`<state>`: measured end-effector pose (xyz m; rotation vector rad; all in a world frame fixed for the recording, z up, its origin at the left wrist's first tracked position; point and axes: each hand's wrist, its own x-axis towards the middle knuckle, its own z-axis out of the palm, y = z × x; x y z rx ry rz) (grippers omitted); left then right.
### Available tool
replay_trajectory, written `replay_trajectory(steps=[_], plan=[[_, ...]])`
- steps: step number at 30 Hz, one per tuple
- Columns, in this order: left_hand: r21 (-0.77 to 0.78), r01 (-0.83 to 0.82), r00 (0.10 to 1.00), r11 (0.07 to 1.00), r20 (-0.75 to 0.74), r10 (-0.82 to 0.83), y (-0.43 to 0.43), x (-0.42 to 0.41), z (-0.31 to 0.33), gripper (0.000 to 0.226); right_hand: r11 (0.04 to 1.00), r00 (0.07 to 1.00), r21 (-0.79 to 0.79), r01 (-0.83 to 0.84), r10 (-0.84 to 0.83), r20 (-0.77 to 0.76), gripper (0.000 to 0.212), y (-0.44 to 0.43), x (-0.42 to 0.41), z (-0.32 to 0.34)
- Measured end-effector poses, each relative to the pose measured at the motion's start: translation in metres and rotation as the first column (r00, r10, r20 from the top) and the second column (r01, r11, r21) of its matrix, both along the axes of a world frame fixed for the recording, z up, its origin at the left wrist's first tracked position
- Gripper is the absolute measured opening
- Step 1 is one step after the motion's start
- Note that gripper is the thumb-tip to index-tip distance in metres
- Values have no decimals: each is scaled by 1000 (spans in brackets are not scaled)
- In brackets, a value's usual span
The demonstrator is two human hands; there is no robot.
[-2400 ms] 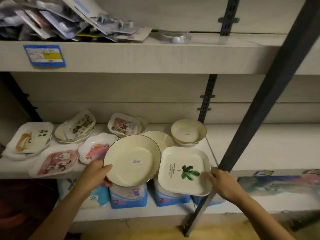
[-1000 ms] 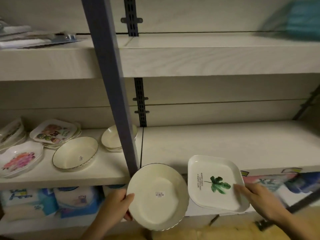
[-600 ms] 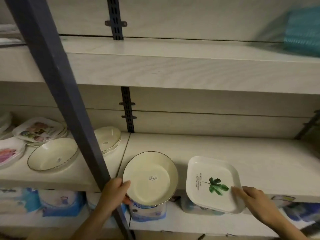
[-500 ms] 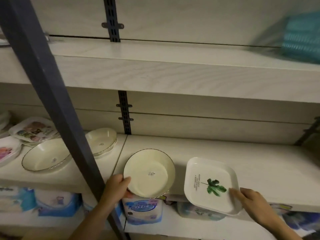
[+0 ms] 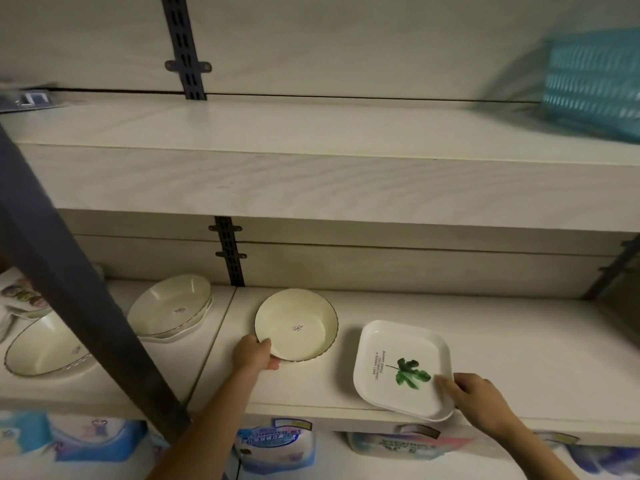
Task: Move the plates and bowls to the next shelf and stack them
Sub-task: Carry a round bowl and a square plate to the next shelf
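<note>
My left hand [image 5: 254, 354] grips the near rim of a round cream bowl [image 5: 296, 324] with a dark edge, which sits low over the right-hand shelf [image 5: 502, 344] near its left end. My right hand [image 5: 476, 393] holds the near right corner of a square white plate [image 5: 403, 367] with a green leaf print; the plate lies on the same shelf with its corner over the front edge. On the left shelf [image 5: 162, 372] stand stacked cream bowls [image 5: 171, 310], another cream bowl [image 5: 43, 348] and printed plates [image 5: 20, 296].
A dark slanted metal post [image 5: 86, 292] crosses in front of the left shelf. A slotted upright [image 5: 229, 254] marks the joint between shelves. Above hangs another shelf board with a teal basket [image 5: 595, 81] at the right. Blue-and-white packs [image 5: 273, 445] fill the shelf below.
Both hands carried the round bowl and the leaf plate from the left shelf rightward past the post, then lowered them onto the right shelf. The view followed to the right.
</note>
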<state>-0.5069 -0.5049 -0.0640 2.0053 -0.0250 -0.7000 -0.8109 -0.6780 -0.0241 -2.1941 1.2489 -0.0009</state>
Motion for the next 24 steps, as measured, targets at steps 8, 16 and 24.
replay_trajectory(steps=[8,16,24], plan=[[7,25,1000,1000,-11,-25,-29,13,-15,29,1000,1000,15,17,-17,-8,47,-19,10,-10],[35,15,998,999,-66,-12,-21,4,18,44,1000,1000,3,-13,13,-18,47,-46,36,-11],[196,117,985,974,102,-139,18,1,21,29,998,981,-54,-41,30,-192,39,-82,77,-16]])
